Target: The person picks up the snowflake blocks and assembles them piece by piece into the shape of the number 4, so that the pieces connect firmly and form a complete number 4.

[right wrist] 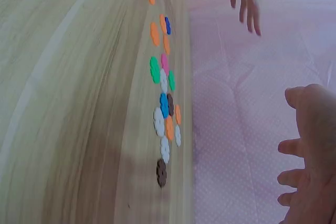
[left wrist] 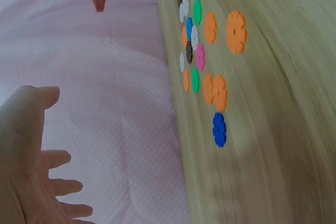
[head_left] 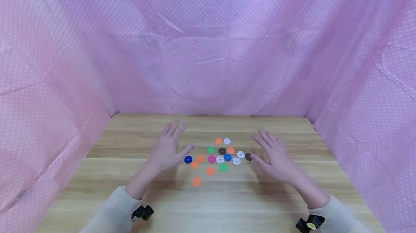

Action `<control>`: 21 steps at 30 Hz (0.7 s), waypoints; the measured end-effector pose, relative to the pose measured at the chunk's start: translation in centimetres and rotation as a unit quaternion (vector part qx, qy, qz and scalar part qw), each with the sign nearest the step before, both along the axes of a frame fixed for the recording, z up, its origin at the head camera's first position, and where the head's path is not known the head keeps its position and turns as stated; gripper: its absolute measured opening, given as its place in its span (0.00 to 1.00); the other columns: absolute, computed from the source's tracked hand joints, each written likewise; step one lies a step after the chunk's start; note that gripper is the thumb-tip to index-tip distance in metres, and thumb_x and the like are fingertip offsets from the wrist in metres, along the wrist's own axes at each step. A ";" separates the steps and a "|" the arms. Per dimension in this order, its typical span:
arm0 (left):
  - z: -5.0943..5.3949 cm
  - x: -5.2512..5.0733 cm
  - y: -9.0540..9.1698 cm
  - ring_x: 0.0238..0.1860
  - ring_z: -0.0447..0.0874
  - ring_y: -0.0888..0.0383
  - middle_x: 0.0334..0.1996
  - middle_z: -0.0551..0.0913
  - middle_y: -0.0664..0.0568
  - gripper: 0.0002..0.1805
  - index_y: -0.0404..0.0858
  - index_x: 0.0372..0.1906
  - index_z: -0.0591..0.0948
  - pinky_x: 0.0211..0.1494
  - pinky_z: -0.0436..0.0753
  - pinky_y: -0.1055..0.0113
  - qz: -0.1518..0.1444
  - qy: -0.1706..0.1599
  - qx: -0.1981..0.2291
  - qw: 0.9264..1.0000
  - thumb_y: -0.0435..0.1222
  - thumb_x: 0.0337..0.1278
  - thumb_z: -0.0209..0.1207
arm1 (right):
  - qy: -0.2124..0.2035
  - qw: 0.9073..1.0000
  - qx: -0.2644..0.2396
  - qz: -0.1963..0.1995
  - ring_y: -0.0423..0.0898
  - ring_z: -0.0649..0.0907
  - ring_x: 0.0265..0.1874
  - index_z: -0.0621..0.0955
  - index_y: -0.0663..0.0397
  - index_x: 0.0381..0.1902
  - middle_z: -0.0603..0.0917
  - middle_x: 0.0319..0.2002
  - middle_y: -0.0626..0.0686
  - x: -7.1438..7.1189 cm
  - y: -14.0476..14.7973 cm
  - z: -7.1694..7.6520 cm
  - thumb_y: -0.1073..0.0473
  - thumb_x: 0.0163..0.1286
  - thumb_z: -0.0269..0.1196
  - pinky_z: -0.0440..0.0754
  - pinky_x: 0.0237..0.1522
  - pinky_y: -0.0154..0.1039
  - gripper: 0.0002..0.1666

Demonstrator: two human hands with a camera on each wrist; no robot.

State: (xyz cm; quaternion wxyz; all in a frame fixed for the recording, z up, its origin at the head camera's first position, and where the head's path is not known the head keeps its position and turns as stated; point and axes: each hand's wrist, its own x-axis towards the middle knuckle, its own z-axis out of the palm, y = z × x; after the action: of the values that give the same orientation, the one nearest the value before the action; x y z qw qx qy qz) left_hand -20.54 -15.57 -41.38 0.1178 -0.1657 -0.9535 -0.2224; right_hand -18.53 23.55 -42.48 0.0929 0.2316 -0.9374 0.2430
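Observation:
Several flat, notched snowflake discs lie spread over the middle of the wooden table. A dark blue disc [head_left: 188, 159] is at their left end, a brown disc [head_left: 248, 157] at the right. Between them are a pink disc [head_left: 212, 159], a green disc [head_left: 222, 167], a white disc [head_left: 236, 161] and a lighter blue disc [head_left: 227, 157]. My left hand [head_left: 167, 152] hovers left of the group, fingers spread, holding nothing. On the other side my right hand [head_left: 276, 159] is likewise raised with fingers apart. Both wrist views show the hands above the tabletop, away from the discs.
An orange disc [head_left: 196, 181] sits nearest to me, apart from the others. The wooden table [head_left: 208, 211] ends at a pink dotted cloth [head_left: 208, 63] hanging behind and at both sides. Black wrist devices [head_left: 143, 212] are strapped at the sleeves.

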 end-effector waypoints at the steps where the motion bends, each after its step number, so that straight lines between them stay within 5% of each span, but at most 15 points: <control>1: -0.1 -0.3 0.3 0.83 0.54 0.29 0.85 0.57 0.37 0.47 0.45 0.85 0.61 0.81 0.65 0.25 -0.003 -0.003 0.000 1.000 0.63 0.71 0.59 | -0.002 1.000 0.000 0.004 0.74 0.53 0.83 0.66 0.55 0.81 0.57 0.84 0.67 -0.1 -0.5 -0.2 0.47 0.78 0.64 0.47 0.80 0.83 0.40; 15: -3.4 -5.3 5.3 0.75 0.75 0.37 0.75 0.76 0.40 0.39 0.38 0.79 0.70 0.82 0.75 0.42 -0.053 -0.054 0.061 0.995 0.53 0.74 0.63 | 0.013 0.998 0.013 0.052 0.69 0.72 0.75 0.76 0.56 0.74 0.72 0.77 0.66 -1.3 -5.3 -3.9 0.51 0.76 0.68 0.70 0.78 0.74 0.33; 17: -3.9 -5.8 5.8 0.68 0.83 0.39 0.73 0.79 0.42 0.36 0.38 0.77 0.72 0.75 0.84 0.46 -0.054 -0.072 0.066 0.994 0.51 0.74 0.64 | 0.013 0.998 0.013 0.060 0.66 0.78 0.69 0.79 0.58 0.70 0.78 0.71 0.66 -1.5 -5.9 -4.3 0.52 0.75 0.70 0.78 0.74 0.69 0.31; 19: -4.5 -6.3 6.2 0.47 0.91 0.44 0.71 0.81 0.41 0.33 0.37 0.75 0.76 0.57 0.94 0.51 -0.056 -0.095 0.075 0.991 0.48 0.73 0.65 | 0.007 0.997 0.019 0.071 0.60 0.82 0.62 0.82 0.60 0.66 0.83 0.63 0.63 -1.6 -6.5 -4.7 0.53 0.75 0.70 0.87 0.66 0.61 0.27; 21: -5.0 -6.7 6.6 0.26 0.84 0.52 0.68 0.83 0.40 0.29 0.35 0.71 0.79 0.39 0.93 0.61 -0.055 -0.116 0.078 0.989 0.45 0.73 0.66 | -0.003 0.996 0.022 0.083 0.52 0.84 0.55 0.84 0.61 0.62 0.85 0.56 0.58 -1.6 -7.0 -5.1 0.54 0.74 0.70 0.91 0.58 0.52 0.24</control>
State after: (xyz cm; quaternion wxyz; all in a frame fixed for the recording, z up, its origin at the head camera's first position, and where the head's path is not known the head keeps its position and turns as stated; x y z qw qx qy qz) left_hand -27.29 -8.99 -46.41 0.0062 -0.1817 -0.9299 -0.3197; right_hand -20.17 16.52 -47.53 0.0645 0.3101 -0.9202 0.2302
